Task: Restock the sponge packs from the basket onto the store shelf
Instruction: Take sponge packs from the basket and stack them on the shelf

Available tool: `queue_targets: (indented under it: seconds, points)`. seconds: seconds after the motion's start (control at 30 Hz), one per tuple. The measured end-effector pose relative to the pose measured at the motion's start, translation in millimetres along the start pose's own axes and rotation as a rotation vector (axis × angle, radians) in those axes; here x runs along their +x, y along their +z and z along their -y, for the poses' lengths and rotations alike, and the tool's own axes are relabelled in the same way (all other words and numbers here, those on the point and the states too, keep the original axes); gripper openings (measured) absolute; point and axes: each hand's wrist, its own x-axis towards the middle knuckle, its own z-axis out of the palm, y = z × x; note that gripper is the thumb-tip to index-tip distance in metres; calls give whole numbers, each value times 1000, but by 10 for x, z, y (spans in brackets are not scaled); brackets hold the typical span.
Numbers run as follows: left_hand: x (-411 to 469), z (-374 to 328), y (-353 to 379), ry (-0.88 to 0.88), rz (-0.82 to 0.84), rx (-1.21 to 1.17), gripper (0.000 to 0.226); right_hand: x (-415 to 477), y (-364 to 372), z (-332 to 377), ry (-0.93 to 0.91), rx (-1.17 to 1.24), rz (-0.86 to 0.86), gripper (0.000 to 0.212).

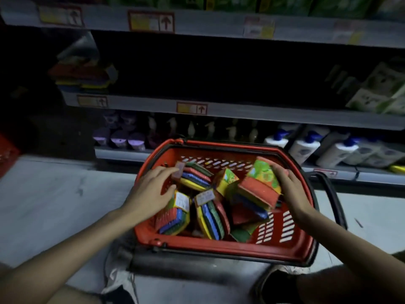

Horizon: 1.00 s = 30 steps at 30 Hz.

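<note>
Between the curled fingers (277,172) of the right hand (289,189), above the red plastic basket (219,247), a tilted multicoloured sponge pack (259,186) could slip if gripped loosely; the left hand (151,189), fingers apart, touches another pack (195,177).

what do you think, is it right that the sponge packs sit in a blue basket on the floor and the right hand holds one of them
Not quite. The head view shows the basket is red, not blue. The rest holds: the sponge packs sit in it on the floor, and the right hand holds one pack.
</note>
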Motion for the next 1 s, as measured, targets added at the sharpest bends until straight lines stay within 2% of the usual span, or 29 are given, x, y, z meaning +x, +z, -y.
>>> queue_targets:
  seconds: [0.1, 0.27, 0.37, 0.47, 0.53, 0.63, 0.67, 0.73, 0.83, 0.93, 1.0]
  points:
    - [10, 115, 166, 93, 78, 135, 48, 1, -104, -266, 93, 114, -18, 49]
    - [146, 339, 415, 74, 105, 463, 65, 178, -127, -395, 202, 261, 15, 34]
    - [219, 474, 452, 47, 86, 537, 86, 279, -17, -340, 220, 292, 31, 37]
    - [303, 663, 381, 38, 75, 594, 93, 451, 166, -265, 240, 249, 60, 38]
    - [361, 834, 305, 20, 77, 630, 93, 552, 356, -181, 214, 234, 94, 37]
    - [441, 1052, 151, -40, 95, 633, 89, 709, 629, -70, 195, 191, 117, 50]
    - [464, 1111, 104, -49, 101, 631, 86, 747, 716, -28, 182, 173, 118, 49]
    - [479, 1230, 17, -41, 128, 637, 82, 769, 894, 72, 176, 146, 113, 44]
    - [490, 1403, -126, 21, 164, 615, 78, 712, 1075, 203, 191, 116, 143, 52]
    - [494, 1371, -282, 47, 222, 562, 73, 615, 1171, 337, 169, 119, 114, 44]
    - [492, 1287, -339, 23, 225, 542, 71, 559, 1211, 416, 126, 106, 108, 47]
